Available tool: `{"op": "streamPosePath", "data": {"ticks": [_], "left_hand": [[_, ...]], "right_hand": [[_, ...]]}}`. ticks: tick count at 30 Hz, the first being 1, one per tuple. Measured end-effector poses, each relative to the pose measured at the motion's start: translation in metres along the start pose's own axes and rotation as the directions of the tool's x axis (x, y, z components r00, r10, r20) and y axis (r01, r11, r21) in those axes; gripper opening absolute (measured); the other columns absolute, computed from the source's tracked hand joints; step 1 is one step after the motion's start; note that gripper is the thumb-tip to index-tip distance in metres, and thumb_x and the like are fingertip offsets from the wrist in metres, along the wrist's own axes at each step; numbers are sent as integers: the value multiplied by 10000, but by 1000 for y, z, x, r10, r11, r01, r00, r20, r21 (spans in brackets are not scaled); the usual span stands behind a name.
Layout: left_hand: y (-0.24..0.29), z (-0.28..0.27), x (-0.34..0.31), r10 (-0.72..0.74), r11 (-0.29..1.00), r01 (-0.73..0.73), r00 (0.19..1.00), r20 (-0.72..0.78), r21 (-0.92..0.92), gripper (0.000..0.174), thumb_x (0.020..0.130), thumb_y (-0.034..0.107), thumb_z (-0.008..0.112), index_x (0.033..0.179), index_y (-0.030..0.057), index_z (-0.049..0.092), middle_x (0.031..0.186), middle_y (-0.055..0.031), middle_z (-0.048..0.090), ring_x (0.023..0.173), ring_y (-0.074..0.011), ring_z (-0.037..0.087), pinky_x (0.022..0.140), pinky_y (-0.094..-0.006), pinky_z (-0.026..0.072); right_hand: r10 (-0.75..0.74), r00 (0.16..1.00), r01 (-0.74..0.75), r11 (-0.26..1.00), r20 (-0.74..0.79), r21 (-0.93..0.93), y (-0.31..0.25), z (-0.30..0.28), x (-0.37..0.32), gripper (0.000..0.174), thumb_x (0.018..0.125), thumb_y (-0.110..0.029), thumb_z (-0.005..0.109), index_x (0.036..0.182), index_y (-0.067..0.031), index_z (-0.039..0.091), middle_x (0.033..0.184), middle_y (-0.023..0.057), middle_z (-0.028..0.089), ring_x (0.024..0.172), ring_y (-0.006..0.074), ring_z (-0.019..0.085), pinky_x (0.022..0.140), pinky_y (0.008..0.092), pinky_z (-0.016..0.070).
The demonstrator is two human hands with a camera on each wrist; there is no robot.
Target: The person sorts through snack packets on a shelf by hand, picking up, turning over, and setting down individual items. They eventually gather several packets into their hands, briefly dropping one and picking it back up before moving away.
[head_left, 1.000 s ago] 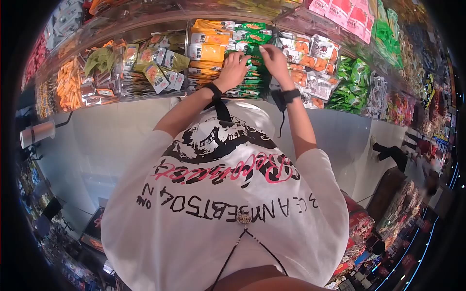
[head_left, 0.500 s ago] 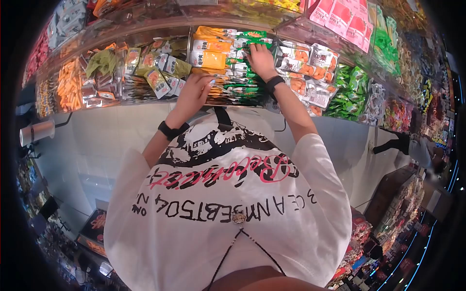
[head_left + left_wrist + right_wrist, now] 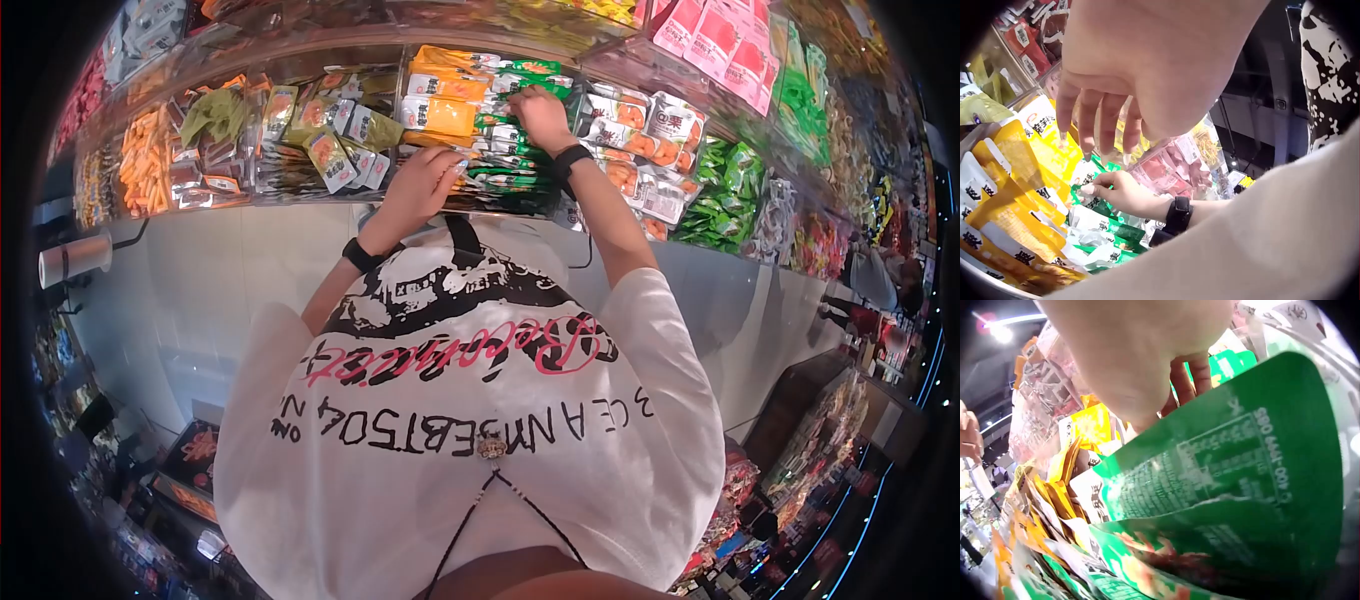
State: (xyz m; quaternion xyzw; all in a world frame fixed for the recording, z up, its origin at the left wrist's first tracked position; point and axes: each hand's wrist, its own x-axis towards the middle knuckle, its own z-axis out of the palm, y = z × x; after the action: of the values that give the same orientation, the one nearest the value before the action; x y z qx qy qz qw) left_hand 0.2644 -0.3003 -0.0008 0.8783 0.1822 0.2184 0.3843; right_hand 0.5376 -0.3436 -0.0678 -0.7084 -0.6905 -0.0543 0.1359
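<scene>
My left hand (image 3: 425,185) is over the near end of the orange-yellow snack packets (image 3: 443,115), its fingers loosely bent with nothing between them in the left wrist view. My right hand (image 3: 540,118) is farther in, among the green snack packets (image 3: 505,175) standing in a dense row beside the yellow ones. In the left wrist view its thumb and fingers (image 3: 1094,187) pinch at the top of a green-and-white packet. Close up in the right wrist view, a large green packet (image 3: 1210,462) with printed text covers part of the right fingertips.
Clear dividers separate the bins. Left are olive-green packets (image 3: 325,160) and orange sticks (image 3: 145,165); right are white chestnut-picture packets (image 3: 655,140) and green bags (image 3: 725,195). Pink bags (image 3: 715,45) sit on a higher tier at the back. A roll (image 3: 75,260) hangs at left.
The left hand has drawn back from the middle of the packets toward the left front edge. The right hand has shifted slightly left and stays among the green packets, its fingers now more bent.
</scene>
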Motion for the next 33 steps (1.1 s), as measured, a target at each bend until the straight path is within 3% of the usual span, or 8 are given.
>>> {"op": "streamPosePath", "data": {"ticks": [3, 5, 10, 14, 19, 22, 25, 33], "left_hand": [[-2, -5, 6, -43, 999, 43, 998, 50, 8, 253, 870, 102, 482, 1100, 20, 548, 1031, -143, 563, 935, -287, 544, 825, -350, 425], [4, -7, 15, -301, 904, 297, 953, 35, -307, 253, 882, 118, 492, 1116, 39, 545, 1057, -140, 564, 971, -262, 558, 841, -324, 427], [-11, 36, 42, -193, 561, 250, 966, 170, -789, 231, 892, 146, 553, 1068, -3, 552, 841, -41, 575, 788, -96, 571, 705, -243, 474], [-5, 51, 57, -237, 586, 502, 857, 458, -636, 181, 892, 137, 556, 994, -12, 540, 842, -39, 616, 698, -105, 610, 628, -225, 498], [-25, 67, 58, -308, 587, 469, 883, 353, -660, 205, 898, 127, 540, 1036, -24, 539, 865, -59, 631, 712, -105, 620, 624, -205, 488], [-34, 64, 55, -421, 607, 456, 879, 224, -651, 252, 894, 107, 535, 1086, -57, 540, 895, -110, 641, 756, -124, 629, 636, -215, 494], [-40, 57, 45, -425, 596, 418, 889, 172, -686, 249, 903, 100, 512, 1085, -69, 529, 900, -120, 642, 767, -136, 632, 675, -227, 502], [-51, 24, 3, -451, 760, 415, 891, 54, -500, 245, 904, 141, 502, 1077, -27, 547, 878, -112, 646, 731, -146, 632, 675, -245, 491]], "right_hand": [[140, 980, -121, 984, -145, 131, -9, -28, 1, 134, 816, -202, 591, 821, -68, 591, 721, 101, 589, 711, 256, 587, 642, 351, 459], [555, 824, -371, 682, -115, 631, -24, -61, 2, 171, 851, -205, 582, 780, -50, 579, 629, 71, 559, 564, 209, 548, 547, 286, 417], [636, 771, -229, 230, 32, 946, -43, -60, -20, 222, 895, -203, 571, 779, -14, 566, 628, -103, 378, 571, 13, 321, 494, 180, 263], [654, 755, -265, 245, 43, 933, -61, -50, -37, 253, 869, -219, 609, 743, -1, 596, 567, -80, 412, 543, 23, 344, 475, 205, 286], [569, 772, -512, 292, 284, 808, -46, -49, -56, 229, 840, -229, 634, 788, -6, 617, 583, 3, 489, 531, 92, 443, 496, 254, 349], [322, 934, -223, 864, -153, 452, -42, -51, -54, 145, 793, -127, 608, 899, -29, 596, 749, 139, 570, 647, 297, 547, 620, 375, 448], [52, 993, -75, 972, 103, 224, -44, -31, -60, 155, 784, -158, 614, 876, -40, 571, 779, 128, 546, 780, 297, 564, 685, 396, 460], [85, 996, -84, 995, -7, 44, -41, -29, -70, 188, 789, -208, 606, 889, -73, 522, 816, 102, 489, 800, 280, 532, 680, 386, 453]]}}
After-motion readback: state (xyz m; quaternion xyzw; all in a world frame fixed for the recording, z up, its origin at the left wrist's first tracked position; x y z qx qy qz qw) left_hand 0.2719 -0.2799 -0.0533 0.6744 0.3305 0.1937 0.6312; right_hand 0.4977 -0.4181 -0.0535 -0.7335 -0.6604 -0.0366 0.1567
